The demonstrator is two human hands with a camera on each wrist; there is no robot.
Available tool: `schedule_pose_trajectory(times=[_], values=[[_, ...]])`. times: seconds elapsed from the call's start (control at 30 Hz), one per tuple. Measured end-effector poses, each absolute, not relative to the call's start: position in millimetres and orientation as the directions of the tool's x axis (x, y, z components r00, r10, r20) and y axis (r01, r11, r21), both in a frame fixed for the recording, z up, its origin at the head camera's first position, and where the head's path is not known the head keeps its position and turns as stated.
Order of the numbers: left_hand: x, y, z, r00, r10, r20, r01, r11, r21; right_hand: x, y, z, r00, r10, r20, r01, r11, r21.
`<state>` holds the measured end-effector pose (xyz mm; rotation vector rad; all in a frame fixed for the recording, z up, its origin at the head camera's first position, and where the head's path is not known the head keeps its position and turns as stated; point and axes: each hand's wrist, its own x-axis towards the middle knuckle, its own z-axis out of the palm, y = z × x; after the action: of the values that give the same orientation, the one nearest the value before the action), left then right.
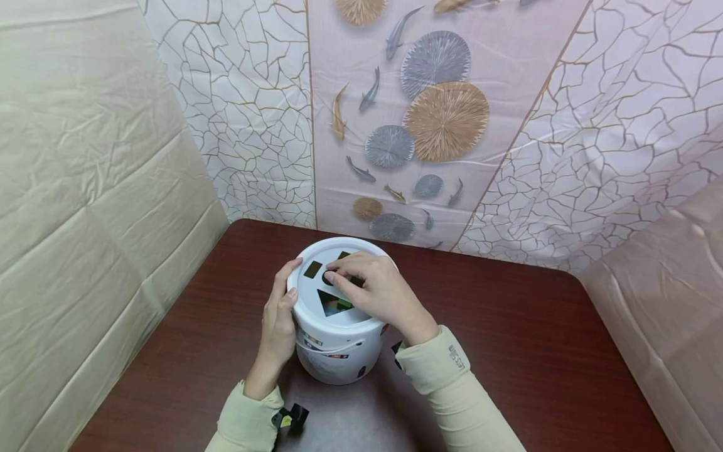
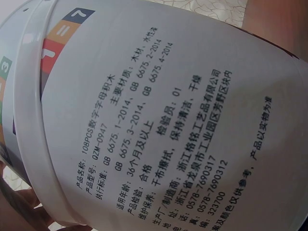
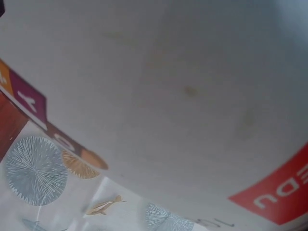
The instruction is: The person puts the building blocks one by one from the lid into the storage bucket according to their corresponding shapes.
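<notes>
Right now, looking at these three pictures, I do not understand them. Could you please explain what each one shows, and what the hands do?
No machine here: a person works with two bare hands and wears three cameras. The large picture comes from the head camera, looking down at a dark brown table. On it stands a white bucket whose lid has cut-out shapes; colored pieces show through the triangular hole. The left hand rests against the bucket's side with the thumb on the lid's rim. The right hand lies on top, fingertips at a hole; whether it holds a piece is hidden. The other two pictures come from the wrist cameras, so close that they show mostly the bucket's wall: the printed label from the left wrist, and plain white wall from the right.
</notes>
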<state>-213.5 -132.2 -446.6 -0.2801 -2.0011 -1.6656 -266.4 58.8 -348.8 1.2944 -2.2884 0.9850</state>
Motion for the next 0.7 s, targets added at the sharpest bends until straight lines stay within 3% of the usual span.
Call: schedule_pose_trajectory(times=[0.3,0.53,0.7], values=[[-214,-131,-447,-0.847,-0.165,0.506,0.469,0.219,0.856,-267,62,-351,-0.522,-0.577,0.629,-0.853,0.334,-0.402],[-217,-131,-447,-0.836,-0.164,0.524,0.484,0.23,0.844,-272,65,-351,-0.457,-0.538,0.708,-0.889,0.271,-0.368],[-218,-132,-449,-0.841,-0.18,0.509,0.456,0.269,0.848,-287,72,-355,-0.443,-0.473,0.762,-0.893,0.307,-0.329]])
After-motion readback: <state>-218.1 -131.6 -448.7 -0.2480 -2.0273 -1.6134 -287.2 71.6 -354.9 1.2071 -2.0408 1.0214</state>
